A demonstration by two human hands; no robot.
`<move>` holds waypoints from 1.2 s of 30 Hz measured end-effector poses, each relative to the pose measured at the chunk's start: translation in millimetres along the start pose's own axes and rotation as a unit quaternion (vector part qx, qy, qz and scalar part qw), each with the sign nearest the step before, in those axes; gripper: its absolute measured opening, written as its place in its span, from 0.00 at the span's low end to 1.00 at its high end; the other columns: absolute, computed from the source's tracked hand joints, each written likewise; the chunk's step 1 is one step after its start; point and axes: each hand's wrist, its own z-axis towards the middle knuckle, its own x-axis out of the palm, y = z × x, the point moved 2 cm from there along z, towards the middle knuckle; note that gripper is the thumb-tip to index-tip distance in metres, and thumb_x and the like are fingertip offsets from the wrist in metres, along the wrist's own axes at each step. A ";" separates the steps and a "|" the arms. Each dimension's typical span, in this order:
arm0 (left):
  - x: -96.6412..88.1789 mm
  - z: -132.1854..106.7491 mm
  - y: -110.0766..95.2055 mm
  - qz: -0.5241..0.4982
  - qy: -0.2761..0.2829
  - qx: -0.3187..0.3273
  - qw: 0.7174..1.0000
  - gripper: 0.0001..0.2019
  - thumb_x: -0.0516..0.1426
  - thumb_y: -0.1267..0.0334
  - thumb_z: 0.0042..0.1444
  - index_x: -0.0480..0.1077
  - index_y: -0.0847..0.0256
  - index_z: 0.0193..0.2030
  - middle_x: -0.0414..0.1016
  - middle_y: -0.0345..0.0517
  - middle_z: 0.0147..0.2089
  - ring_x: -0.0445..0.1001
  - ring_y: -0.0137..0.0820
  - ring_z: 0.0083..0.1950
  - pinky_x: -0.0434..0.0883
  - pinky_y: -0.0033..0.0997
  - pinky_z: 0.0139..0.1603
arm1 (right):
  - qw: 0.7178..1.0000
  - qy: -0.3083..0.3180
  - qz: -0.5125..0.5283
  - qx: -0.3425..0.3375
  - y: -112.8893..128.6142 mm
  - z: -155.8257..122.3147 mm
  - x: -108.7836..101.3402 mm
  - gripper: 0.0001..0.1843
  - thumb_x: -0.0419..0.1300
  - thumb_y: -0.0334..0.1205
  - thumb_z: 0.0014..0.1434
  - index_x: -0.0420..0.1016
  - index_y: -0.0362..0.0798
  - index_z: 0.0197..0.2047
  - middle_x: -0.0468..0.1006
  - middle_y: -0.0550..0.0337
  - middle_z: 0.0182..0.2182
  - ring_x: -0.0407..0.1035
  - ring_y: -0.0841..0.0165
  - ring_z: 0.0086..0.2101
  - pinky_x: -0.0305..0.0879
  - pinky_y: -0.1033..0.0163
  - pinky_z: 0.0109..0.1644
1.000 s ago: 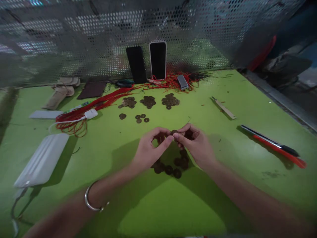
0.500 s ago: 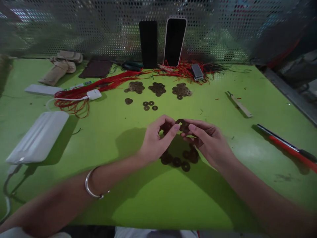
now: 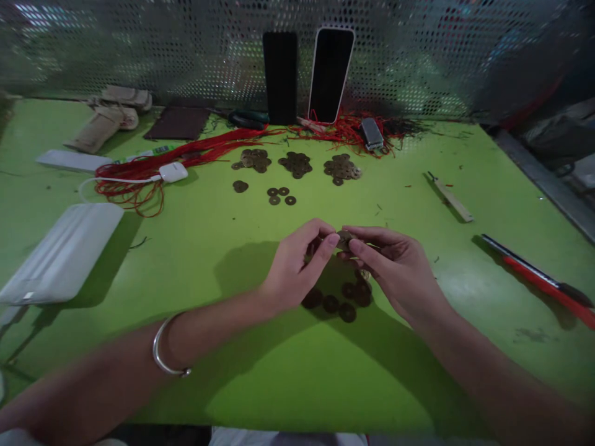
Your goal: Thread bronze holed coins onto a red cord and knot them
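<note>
A brown coin (image 3: pixel 344 238) was held between two hands above the green surface (image 3: pixel 186 254).
Its left edge was pinched by the left hand (image 3: pixel 297 266), its right edge by the grip of the right hand (image 3: pixel 402 266). The step in hand appeared to be the positioning of this coin; next, a steady pinch was probably called for. Its face was turned upward; in its round shape no long axis was shown. Nearer, dark coins (image 3: pixel 326 305) were seen in a curve.
</note>
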 end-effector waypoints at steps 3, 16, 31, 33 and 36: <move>0.5 0.2 -0.1 -0.015 -0.014 0.059 0.998 0.04 0.51 0.62 0.62 0.63 0.58 0.37 0.68 0.37 0.26 0.70 0.22 0.25 0.65 0.18 0.17 | 1.000 -0.009 0.022 0.009 0.2 -0.2 0.1 0.10 0.70 0.40 0.46 0.80 0.56 0.35 0.81 0.63 0.32 0.75 0.72 0.31 0.74 0.65 0.39; -0.4 1.9 -1.8 -0.036 -0.033 0.068 0.997 0.03 0.51 0.67 0.62 0.64 0.59 0.37 0.68 0.38 0.27 0.66 0.19 0.23 0.64 0.15 0.17 | 0.999 -0.006 0.030 0.013 3.2 -3.5 2.7 0.10 0.70 0.40 0.46 0.80 0.56 0.35 0.81 0.64 0.30 0.75 0.74 0.30 0.74 0.70 0.36; -0.4 3.3 1.5 0.059 -0.015 0.103 0.993 0.05 0.49 0.71 0.62 0.63 0.60 0.36 0.64 0.37 0.25 0.60 0.19 0.20 0.56 0.18 0.16 | 0.992 -0.034 -0.112 -0.037 4.0 -3.5 -6.1 0.10 0.67 0.44 0.50 0.79 0.58 0.39 0.80 0.63 0.34 0.75 0.73 0.32 0.75 0.69 0.35; -0.5 3.3 1.4 0.066 -0.007 0.098 0.993 0.05 0.49 0.71 0.61 0.63 0.60 0.35 0.64 0.37 0.26 0.61 0.19 0.20 0.58 0.19 0.17 | 0.991 -0.035 -0.121 -0.036 4.5 -3.4 -6.8 0.10 0.67 0.45 0.50 0.79 0.57 0.38 0.80 0.63 0.33 0.75 0.73 0.31 0.75 0.69 0.35; -0.9 3.0 1.1 0.075 -0.002 0.084 0.994 0.05 0.49 0.70 0.62 0.62 0.59 0.35 0.65 0.37 0.26 0.62 0.20 0.21 0.59 0.20 0.17 | 0.991 -0.030 -0.127 -0.031 5.5 -3.4 -7.4 0.10 0.68 0.44 0.49 0.79 0.56 0.37 0.80 0.63 0.32 0.74 0.74 0.31 0.74 0.70 0.34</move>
